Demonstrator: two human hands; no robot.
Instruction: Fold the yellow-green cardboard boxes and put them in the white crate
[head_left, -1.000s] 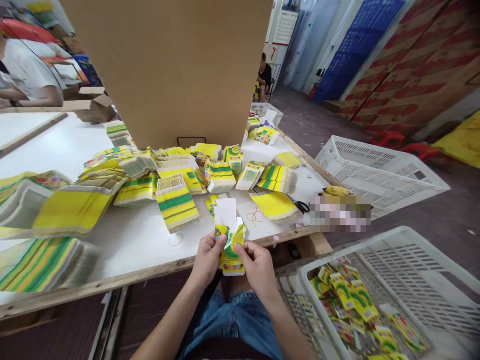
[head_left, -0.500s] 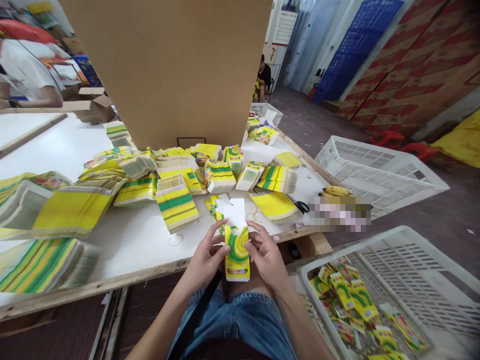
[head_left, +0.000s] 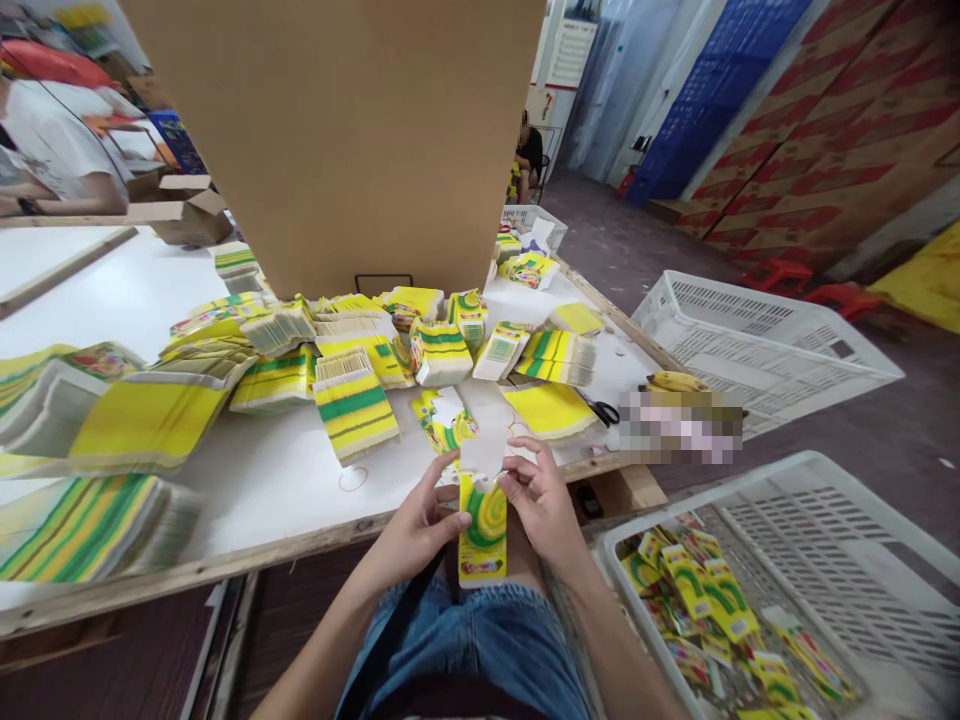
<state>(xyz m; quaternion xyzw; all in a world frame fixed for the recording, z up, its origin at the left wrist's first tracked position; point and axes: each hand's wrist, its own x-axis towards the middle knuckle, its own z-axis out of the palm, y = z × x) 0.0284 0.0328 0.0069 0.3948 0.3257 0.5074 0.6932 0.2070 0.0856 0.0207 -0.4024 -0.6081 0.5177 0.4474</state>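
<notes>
A small yellow and green printed carton (head_left: 482, 545) hangs upright above my lap, its white top flap (head_left: 480, 458) standing raised. My left hand (head_left: 421, 520) grips its left edge, thumb on the printed front. At the upper right edge, by the base of the flap, my right hand (head_left: 546, 505) pinches the carton between thumb and fingers. Just beyond, on the white table (head_left: 247, 480), lie loose cartons (head_left: 442, 415) of the same print. Behind them are bundled stacks of flat yellow and green cartons (head_left: 356, 410).
A white plastic basket (head_left: 814, 475) at my right holds several yellow cartons. Another white crate (head_left: 765, 330) stands behind it. Scissors (head_left: 602, 410) and bananas (head_left: 675, 383) lie at the table's right side. A tall cardboard sheet (head_left: 337, 140) blocks the far view. A person in white (head_left: 64, 140) sits at far left.
Both hands and the carton have moved slightly down and to the right. My right hand has slid up from the carton's side to its upper edge near the flap.
</notes>
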